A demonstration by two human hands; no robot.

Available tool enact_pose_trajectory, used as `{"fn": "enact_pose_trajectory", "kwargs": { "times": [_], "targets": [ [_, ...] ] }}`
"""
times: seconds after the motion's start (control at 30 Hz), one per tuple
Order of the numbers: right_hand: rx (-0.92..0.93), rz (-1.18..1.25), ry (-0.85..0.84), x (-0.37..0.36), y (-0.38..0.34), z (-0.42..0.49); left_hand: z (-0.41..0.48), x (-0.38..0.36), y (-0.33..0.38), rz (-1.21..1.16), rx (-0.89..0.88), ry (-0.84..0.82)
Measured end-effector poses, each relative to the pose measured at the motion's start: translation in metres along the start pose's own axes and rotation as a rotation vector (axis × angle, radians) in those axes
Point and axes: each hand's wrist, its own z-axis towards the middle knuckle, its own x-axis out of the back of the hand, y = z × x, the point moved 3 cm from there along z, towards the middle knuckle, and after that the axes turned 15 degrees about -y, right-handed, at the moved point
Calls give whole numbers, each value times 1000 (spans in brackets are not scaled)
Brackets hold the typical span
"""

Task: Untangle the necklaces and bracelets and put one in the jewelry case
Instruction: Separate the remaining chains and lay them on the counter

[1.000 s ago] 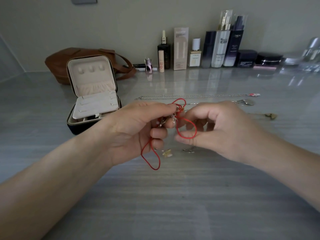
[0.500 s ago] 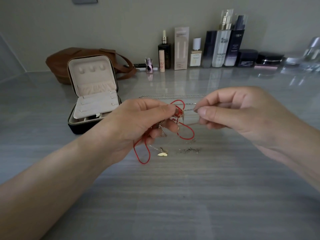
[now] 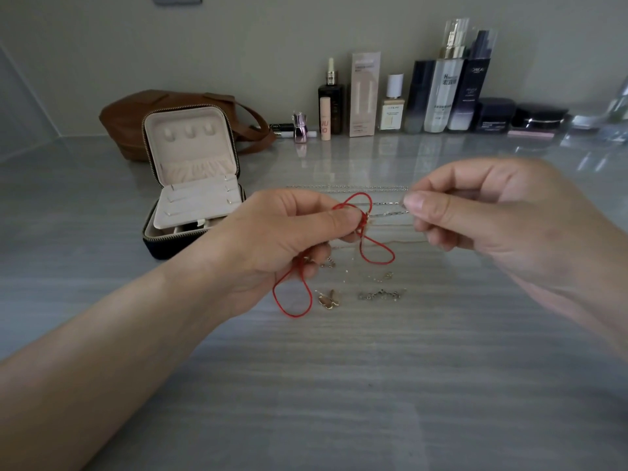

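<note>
On the grey table (image 3: 339, 385), a gold pendant (image 3: 326, 299) and a short silver chain (image 3: 382, 295) are seen lying. Above them, the knot of the red cord (image 3: 362, 228) is pinched by the left hand (image 3: 272, 246), and fine chain strands (image 3: 387, 213) are pinched and held taut by the right hand (image 3: 492, 226). If pulled harder, the knot may be tightened or a thin link snapped. The jewelry case (image 3: 163, 248) is stood open at left, well apart. On the far bottles, "L'ORÉAL" (image 3: 475, 83) and a large "H" (image 3: 445, 93) can be read.

Two hands (image 3: 272, 243) (image 3: 492, 219), one cord (image 3: 294, 314), one case (image 3: 190, 147)
</note>
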Motion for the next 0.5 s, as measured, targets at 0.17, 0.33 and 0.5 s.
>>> {"fn": "enact_pose_trajectory", "kwargs": {
  "times": [0.17,0.33,0.5],
  "targets": [
    [3,23,1,1,0,0,-1,-1,2,10,-7,-28],
    [89,41,-98,-2,-4,-1,-1,-3,2,-14,-10,14],
    [181,-256,-214,-19,-8,-7,0,-2,4,-59,-55,71]
  ]
}}
